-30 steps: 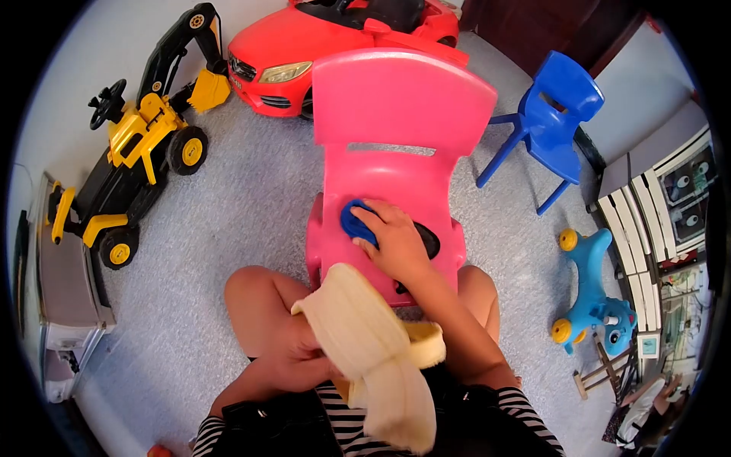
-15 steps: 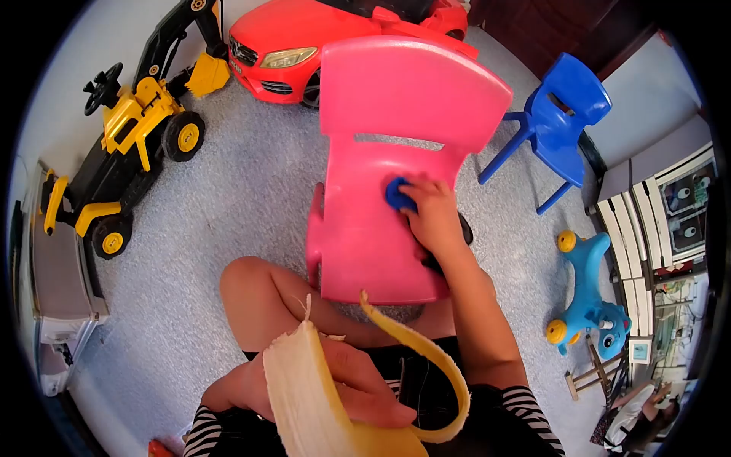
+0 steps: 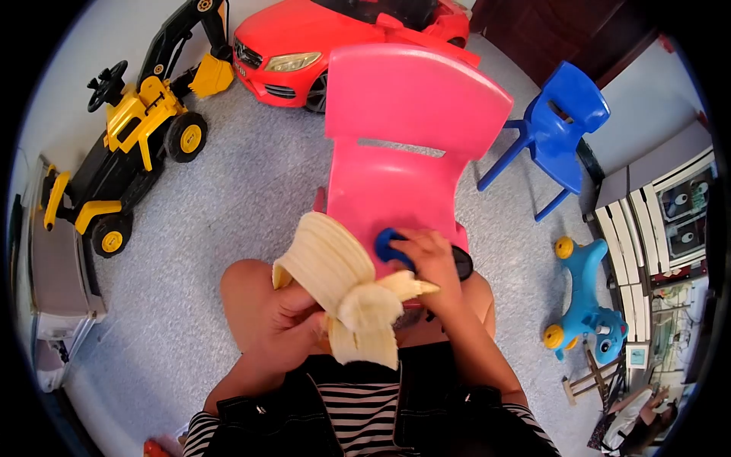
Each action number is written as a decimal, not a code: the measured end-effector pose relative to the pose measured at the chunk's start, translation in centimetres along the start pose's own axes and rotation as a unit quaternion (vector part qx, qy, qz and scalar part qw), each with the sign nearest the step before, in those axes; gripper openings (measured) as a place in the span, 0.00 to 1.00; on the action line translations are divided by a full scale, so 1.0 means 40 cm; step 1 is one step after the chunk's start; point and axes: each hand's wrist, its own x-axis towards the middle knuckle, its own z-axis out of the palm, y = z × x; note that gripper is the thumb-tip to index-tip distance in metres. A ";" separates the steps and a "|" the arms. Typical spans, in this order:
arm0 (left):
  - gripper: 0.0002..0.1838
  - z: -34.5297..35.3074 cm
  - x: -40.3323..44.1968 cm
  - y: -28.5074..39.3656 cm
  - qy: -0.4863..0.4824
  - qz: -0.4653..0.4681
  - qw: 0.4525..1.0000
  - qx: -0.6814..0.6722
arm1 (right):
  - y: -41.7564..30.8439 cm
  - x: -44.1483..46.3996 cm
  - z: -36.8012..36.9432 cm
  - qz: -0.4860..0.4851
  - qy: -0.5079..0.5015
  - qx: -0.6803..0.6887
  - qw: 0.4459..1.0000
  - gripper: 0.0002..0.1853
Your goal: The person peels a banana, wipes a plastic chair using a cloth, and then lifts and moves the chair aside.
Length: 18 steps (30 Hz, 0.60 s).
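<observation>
My left hand is closed around a partly peeled banana, whose peel flaps spread outward with their pale inner side showing. It hangs above the front of the pink chair. Over the seat, my right hand has its fingers curled on a small round blue object; its exact kind is unclear. A black rounded thing shows just beside that hand, partly hidden.
A yellow and black toy excavator stands at the left, a red toy car behind the pink chair. To the right are a blue chair, a blue ride-on toy and a white cabinet. Another person shows at the lower right.
My left hand has moved up and forward, and the banana has turned so its exposed end now faces me. My right hand has slid the blue object toward me across the seat.
</observation>
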 end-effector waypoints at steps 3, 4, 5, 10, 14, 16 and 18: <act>0.09 -0.016 -0.027 -0.041 0.035 -0.054 0.996 -0.069 | 0.073 0.025 -0.008 0.037 0.021 -0.049 0.998 0.19; 0.09 -0.015 -0.040 -0.032 0.031 -0.049 0.996 -0.070 | 0.091 0.055 -0.003 0.054 0.025 -0.095 0.994 0.18; 0.08 -0.016 -0.046 -0.010 0.041 -0.107 0.986 -0.120 | 0.108 0.084 0.004 0.073 0.030 -0.142 0.987 0.18; 0.13 -0.155 -0.062 -0.179 -0.107 -0.093 0.973 -0.184 | 0.101 0.206 0.115 0.050 0.052 -0.214 0.974 0.18; 0.22 -0.153 -0.018 -0.217 -0.320 0.137 0.893 -0.284 | 0.004 0.152 0.123 -0.029 0.018 -0.078 0.996 0.20; 0.23 -0.170 -0.028 -0.222 -0.279 0.062 0.920 -0.269 | -0.042 0.101 0.096 -0.036 0.012 -0.044 0.998 0.21; 0.25 -0.143 -0.030 -0.182 -0.212 0.071 0.951 -0.212 | -0.048 0.049 0.050 -0.067 -0.021 -0.003 0.998 0.21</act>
